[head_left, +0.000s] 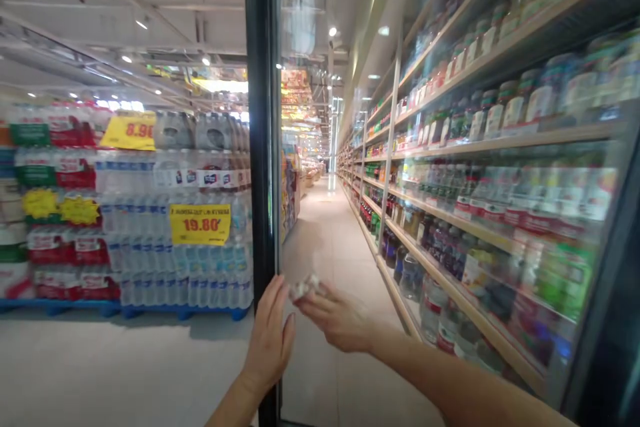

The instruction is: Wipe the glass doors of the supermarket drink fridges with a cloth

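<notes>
Before me is a tall glass door (320,373) with a black frame (263,167). My left hand (270,333) rests against the lower part of this frame, its fingers stretched upward and the thumb apart at the glass side. Close by on the right, my right hand (343,320) reaches across the glass. A small crumpled whitish cloth (305,285) shows at its fingertips, pinched there and smeared by motion. Whether the cloth presses on the glass all over cannot be made out.
Shelves with many drink bottles (505,107) line the right side, partly blurred. To the left, shrink-wrapped water bottles (145,227) stand stacked on blue pallets (185,312), with yellow price signs (201,224). A shop aisle (325,213) runs back through the middle.
</notes>
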`<move>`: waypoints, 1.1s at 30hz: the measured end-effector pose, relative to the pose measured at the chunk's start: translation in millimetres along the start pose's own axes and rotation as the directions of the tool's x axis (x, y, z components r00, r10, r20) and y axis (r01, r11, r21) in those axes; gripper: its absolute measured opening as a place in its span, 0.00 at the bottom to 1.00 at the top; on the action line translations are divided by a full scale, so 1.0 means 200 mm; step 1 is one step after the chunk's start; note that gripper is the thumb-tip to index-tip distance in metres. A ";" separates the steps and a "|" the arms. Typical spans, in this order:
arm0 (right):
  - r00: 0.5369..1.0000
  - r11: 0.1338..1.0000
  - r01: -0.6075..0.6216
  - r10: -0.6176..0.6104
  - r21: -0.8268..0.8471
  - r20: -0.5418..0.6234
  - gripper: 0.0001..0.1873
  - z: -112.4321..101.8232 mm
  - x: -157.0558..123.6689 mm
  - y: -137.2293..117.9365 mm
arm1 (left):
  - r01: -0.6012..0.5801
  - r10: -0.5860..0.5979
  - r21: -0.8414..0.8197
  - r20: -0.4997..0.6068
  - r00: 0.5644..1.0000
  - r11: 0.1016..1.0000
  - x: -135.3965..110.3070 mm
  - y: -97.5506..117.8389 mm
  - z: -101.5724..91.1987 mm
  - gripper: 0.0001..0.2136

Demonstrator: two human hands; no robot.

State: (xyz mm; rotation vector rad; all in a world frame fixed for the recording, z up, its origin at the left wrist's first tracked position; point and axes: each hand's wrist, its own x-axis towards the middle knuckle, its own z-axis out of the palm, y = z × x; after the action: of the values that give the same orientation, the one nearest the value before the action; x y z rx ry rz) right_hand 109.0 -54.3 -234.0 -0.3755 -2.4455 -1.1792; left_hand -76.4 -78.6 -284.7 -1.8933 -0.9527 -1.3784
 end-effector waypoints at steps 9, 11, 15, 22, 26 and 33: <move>0.988 0.987 -0.152 0.152 -0.050 -0.001 0.26 -0.11 -0.22 0.07 | -0.009 0.009 -0.014 0.007 1.000 1.000 0.02 0.08 0.07 0.28; 0.910 0.901 -0.410 0.396 -0.141 -0.122 0.26 -0.17 -0.30 0.12 | -0.028 0.028 -0.027 -0.010 1.000 0.999 0.06 0.11 0.10 0.29; 0.805 0.783 -0.590 0.550 -0.198 -0.223 0.26 -0.23 -0.44 0.12 | -0.028 0.027 -0.039 -0.042 0.999 0.999 0.14 0.21 0.17 0.29; 0.765 0.740 -0.641 0.595 -0.203 -0.248 0.24 -0.24 -0.59 0.11 | 0.067 -0.065 0.034 -0.046 0.997 0.997 0.16 0.31 0.26 0.29; 0.792 0.768 -0.608 0.565 -0.204 -0.231 0.26 -0.23 -0.61 0.08 | 0.082 -0.079 0.035 -0.072 0.994 0.996 0.15 0.34 0.28 0.29; 0.687 0.659 -0.719 0.623 -0.221 -0.374 0.32 -0.21 -0.76 0.14 | -0.226 0.226 -0.017 0.025 0.974 0.974 0.10 0.54 0.38 0.25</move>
State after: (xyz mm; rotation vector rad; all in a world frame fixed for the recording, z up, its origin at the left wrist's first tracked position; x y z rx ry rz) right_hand 265.3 -81.9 -261.8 -1.0621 -1.5870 -1.1964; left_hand 56.2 -73.9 -291.7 -1.9675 -0.7153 -1.2301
